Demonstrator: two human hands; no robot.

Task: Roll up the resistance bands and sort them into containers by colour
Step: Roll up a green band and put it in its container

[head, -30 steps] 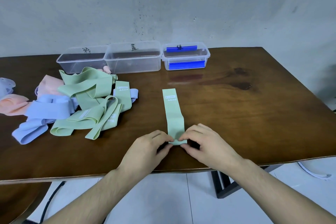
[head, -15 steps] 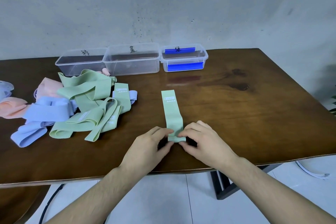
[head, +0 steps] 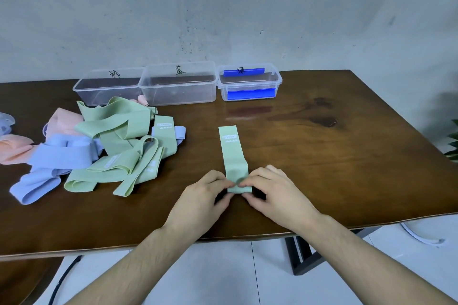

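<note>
I see both hands pinching the near end of the green band (head: 234, 156) on the table (head: 347, 168): left hand (head: 200, 202), right hand (head: 275, 195). Roll slightly further along than before; flat part shorter.

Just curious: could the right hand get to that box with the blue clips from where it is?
Probably yes: bare table lies between the right hand and the blue-clipped box, though it now pinches the green band.

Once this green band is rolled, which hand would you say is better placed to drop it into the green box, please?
Probably the right hand: the box with blue clips sits far right of the three, beyond the band, on that hand's side. The left hand would cross over.
</note>
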